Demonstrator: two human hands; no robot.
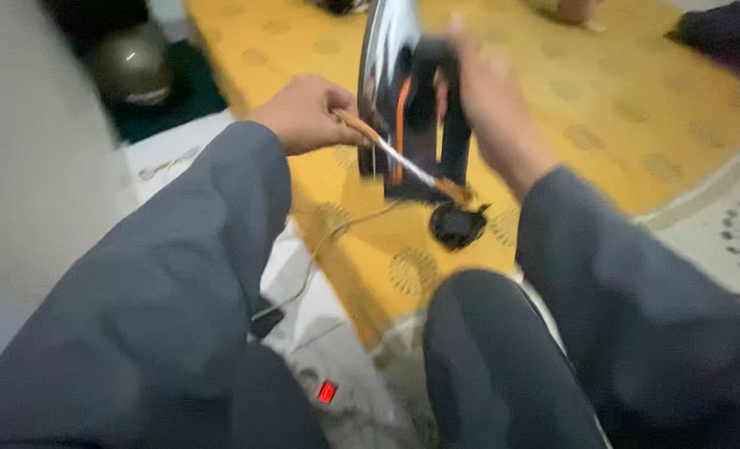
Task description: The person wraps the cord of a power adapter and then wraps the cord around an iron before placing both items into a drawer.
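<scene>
A black and orange clothes iron (407,100) stands upright on its heel on a yellow patterned cloth (636,108), its shiny soleplate facing left. My right hand (490,104) grips the iron's black handle from the right. My left hand (307,112) pinches the iron's orange-and-white braided cord (399,156) just left of the iron. The cord runs down to a black plug-like piece (457,224) lying on the cloth. Grey sleeves cover both my arms. The picture is blurred by motion.
A power strip with a glowing red switch (327,392) lies on the floor between my knees. A thin wire (303,278) trails off the cloth's edge. A dark round helmet-like object (133,71) sits at the upper left. Dark fabric (727,37) lies at the upper right.
</scene>
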